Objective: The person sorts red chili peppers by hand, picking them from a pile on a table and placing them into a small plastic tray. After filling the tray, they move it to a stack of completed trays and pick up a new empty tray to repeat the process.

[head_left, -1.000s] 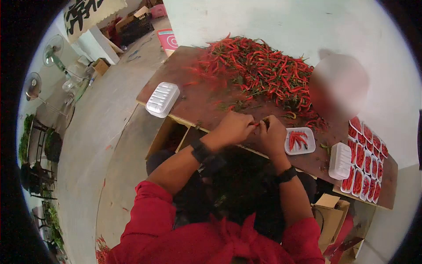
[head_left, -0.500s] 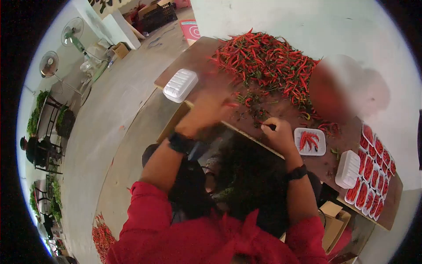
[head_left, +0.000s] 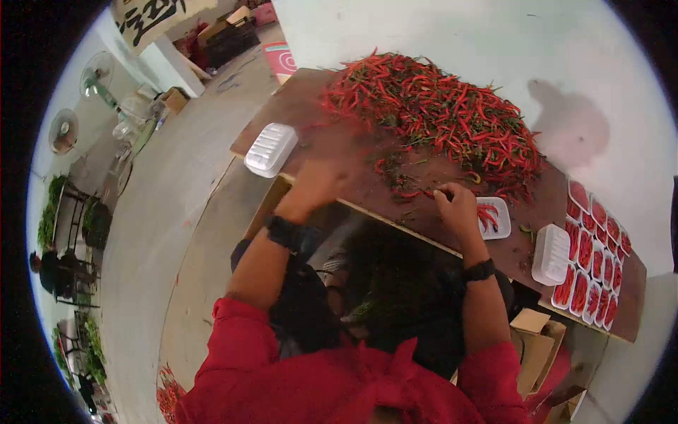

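Note:
My left hand [head_left: 319, 182], smeared by motion, is over the table's near edge, right of a stack of white foam trays [head_left: 270, 150]; its fingers cannot be made out. My right hand [head_left: 459, 206] is closed in a pinch above the brown table, and a small red chili pepper [head_left: 427, 192] shows at its fingertips. Loose peppers and green stem bits [head_left: 399, 177] lie just beyond it. Beside the right hand, partly covered by it, sits a white foam tray [head_left: 503, 206] with a few red chilies [head_left: 487, 215] in it.
A large heap of red chilies [head_left: 438, 106] lies along the table's far side, by the wall. Filled trays [head_left: 593, 265] stand in rows at the right end, beside another stack of white trays [head_left: 551, 254]. Open cardboard boxes [head_left: 540, 346] are below right.
The view has shifted, so the table sits differently in frame. My right hand is now closer to the tray with chilies. My left hand has drawn back toward the near edge, still blurred.

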The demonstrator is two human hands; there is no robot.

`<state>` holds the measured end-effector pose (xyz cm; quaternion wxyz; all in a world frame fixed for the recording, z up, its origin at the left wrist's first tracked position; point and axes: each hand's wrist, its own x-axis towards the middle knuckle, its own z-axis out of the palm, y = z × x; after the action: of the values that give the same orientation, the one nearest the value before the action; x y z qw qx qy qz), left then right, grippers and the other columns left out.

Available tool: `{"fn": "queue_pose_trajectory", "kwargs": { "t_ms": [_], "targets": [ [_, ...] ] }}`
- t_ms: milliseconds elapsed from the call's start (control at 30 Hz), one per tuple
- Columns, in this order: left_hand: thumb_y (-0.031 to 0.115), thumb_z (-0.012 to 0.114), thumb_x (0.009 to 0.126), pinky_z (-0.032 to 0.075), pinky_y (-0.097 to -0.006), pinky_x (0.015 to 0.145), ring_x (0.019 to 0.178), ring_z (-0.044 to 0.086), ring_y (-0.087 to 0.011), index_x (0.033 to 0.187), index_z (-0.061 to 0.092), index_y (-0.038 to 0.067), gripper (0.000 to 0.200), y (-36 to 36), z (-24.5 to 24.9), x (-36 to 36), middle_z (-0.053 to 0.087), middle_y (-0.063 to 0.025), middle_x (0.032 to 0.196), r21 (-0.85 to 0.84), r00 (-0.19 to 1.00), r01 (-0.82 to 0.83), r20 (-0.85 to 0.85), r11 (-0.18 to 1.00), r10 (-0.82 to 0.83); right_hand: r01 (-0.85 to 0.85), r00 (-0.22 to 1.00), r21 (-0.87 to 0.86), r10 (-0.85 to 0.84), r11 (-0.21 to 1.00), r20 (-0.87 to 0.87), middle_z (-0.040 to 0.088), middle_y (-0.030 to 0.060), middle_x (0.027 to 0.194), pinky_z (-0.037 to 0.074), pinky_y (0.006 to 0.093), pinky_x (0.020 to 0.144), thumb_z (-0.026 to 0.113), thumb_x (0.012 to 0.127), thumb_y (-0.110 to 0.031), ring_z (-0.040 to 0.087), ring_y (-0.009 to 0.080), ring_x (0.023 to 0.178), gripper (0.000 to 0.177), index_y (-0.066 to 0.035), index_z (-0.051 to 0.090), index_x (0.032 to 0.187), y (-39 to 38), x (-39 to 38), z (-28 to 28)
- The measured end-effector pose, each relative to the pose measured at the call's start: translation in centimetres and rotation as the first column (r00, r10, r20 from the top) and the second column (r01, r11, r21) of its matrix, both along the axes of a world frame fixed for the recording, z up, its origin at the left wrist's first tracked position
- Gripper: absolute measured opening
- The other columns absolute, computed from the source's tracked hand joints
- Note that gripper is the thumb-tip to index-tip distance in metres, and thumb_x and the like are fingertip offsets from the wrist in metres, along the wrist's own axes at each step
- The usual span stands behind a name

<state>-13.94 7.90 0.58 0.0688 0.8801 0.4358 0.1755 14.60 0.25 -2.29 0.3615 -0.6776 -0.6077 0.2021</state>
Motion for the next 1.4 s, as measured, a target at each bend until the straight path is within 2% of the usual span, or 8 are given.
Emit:
{"fn": "queue_pose_trajectory", "kwargs": {
  "t_ms": [133, 467, 600, 800, 867, 1033, 1367, 1400],
  "targets": [
    [0.017, 0.058, 0.071, 0.046, -0.0441, 0.068, 0.076, 0.058, -0.0349, 0.088, 0.062, 0.007, 0.02, 0.6, -2.6, 6.0, 0.059, -0.0166, 0.078, 0.117, 0.958, 0.286, -0.016, 0.951, -0.286, 0.07, 0.996, 0.06, -0.073, 0.996, 0.059, 0.063, 0.0167, 0.076, 0.047, 0.0369, 0.065, 0.061, 0.075, -0.021, 0.061, 0.0294, 0.072, 0.023, 0.0, 0.063, 0.083, -0.7, 1.0, -0.6],
    [0.016, 0.059, 0.065, 0.042, -0.0419, 0.072, 0.09, 0.053, -0.0286, 0.076, 0.061, 0.009, 0.013, 0.6, -5.3, 11.3, 0.055, -0.0122, 0.089, 0.003, 0.933, 0.293, -0.22, 0.956, -0.285, -0.02, 0.987, -0.018, 0.023, 1.0, 0.157, 0.063, 0.0161, 0.079, 0.048, 0.035, 0.068, 0.061, 0.074, -0.016, 0.062, 0.0293, 0.074, 0.02, 0.001, 0.061, 0.084, -1.6, 0.5, -1.1],
    [0.016, 0.057, 0.067, 0.043, -0.0423, 0.073, 0.089, 0.053, -0.0302, 0.078, 0.06, 0.006, 0.015, 1.4, -4.7, 10.8, 0.054, -0.0126, 0.088, -0.013, 0.946, 0.32, -0.042, 0.947, -0.321, -0.039, 0.99, -0.054, 0.047, 0.998, 0.135, 0.063, 0.0159, 0.082, 0.048, 0.0348, 0.07, 0.061, 0.074, -0.014, 0.061, 0.0298, 0.077, 0.02, 0.001, 0.061, 0.087, -1.2, -0.6, 0.5],
    [0.015, 0.053, 0.071, 0.044, -0.0421, 0.075, 0.087, 0.053, -0.0333, 0.082, 0.058, 0.003, 0.017, 1.0, -3.7, 10.2, 0.055, -0.0155, 0.088, -0.092, 0.921, 0.384, 0.106, 0.919, -0.375, -0.048, 0.998, 0.286, 0.037, 0.957, 0.043, 0.063, 0.0155, 0.083, 0.047, 0.0354, 0.069, 0.06, 0.074, -0.01, 0.061, 0.0301, 0.078, 0.018, 0.0, 0.061, 0.089, 0.0, -2.2, 0.3],
    [0.015, 0.053, 0.072, 0.044, -0.0419, 0.075, 0.087, 0.054, -0.0339, 0.083, 0.058, 0.003, 0.018, 0.9, -3.7, 9.9, 0.056, -0.0164, 0.089, -0.085, 0.904, 0.417, 0.14, 0.905, -0.403, -0.178, 0.975, 0.017, 0.174, 0.984, 0.14, 0.061, 0.0166, 0.093, 0.046, 0.0401, 0.074, 0.057, 0.076, -0.016, 0.058, 0.0339, 0.086, 0.024, -0.006, 0.061, 0.097, 0.0, -2.3, 1.0],
    [0.016, 0.051, 0.079, 0.045, -0.0386, 0.072, 0.084, 0.057, -0.0331, 0.09, 0.058, 0.002, 0.02, 0.5, -1.9, 9.3, 0.059, -0.0175, 0.087, -0.311, 0.887, 0.376, 0.392, 0.873, -0.242, -0.2, 0.98, 0.102, 0.198, 0.975, 0.03, 0.062, 0.0162, 0.086, 0.046, 0.0369, 0.071, 0.058, 0.075, -0.012, 0.06, 0.0309, 0.079, 0.021, -0.002, 0.063, 0.093, -0.6, -2.6, 1.5],
    [0.017, 0.049, 0.082, 0.045, -0.0389, 0.071, 0.082, 0.058, -0.0326, 0.088, 0.06, 0.001, 0.02, -0.4, -0.6, 9.4, 0.06, -0.0167, 0.084, -0.231, 0.87, 0.285, 0.47, 0.93, -0.15, -0.103, 0.969, -0.112, 0.074, 0.988, -0.237, 0.063, 0.007, 0.075, 0.045, 0.0262, 0.059, 0.06, 0.077, -0.014, 0.059, 0.0132, 0.066, 0.021, 0.003, 0.061, 0.089, -1.4, -1.7, -0.3],
    [0.018, 0.05, 0.081, 0.045, -0.0391, 0.071, 0.082, 0.058, -0.0331, 0.089, 0.06, 0.001, 0.021, 0.5, -0.3, 8.9, 0.06, -0.0171, 0.083, -0.216, 0.945, 0.218, 0.29, 0.952, -0.15, -0.101, 0.969, -0.111, 0.073, 0.989, -0.236, 0.063, 0.007, 0.075, 0.045, 0.0262, 0.059, 0.06, 0.077, -0.014, 0.059, 0.0132, 0.066, 0.021, 0.003, 0.061, 0.089, -1.5, -1.4, -0.5]
  ]
}}
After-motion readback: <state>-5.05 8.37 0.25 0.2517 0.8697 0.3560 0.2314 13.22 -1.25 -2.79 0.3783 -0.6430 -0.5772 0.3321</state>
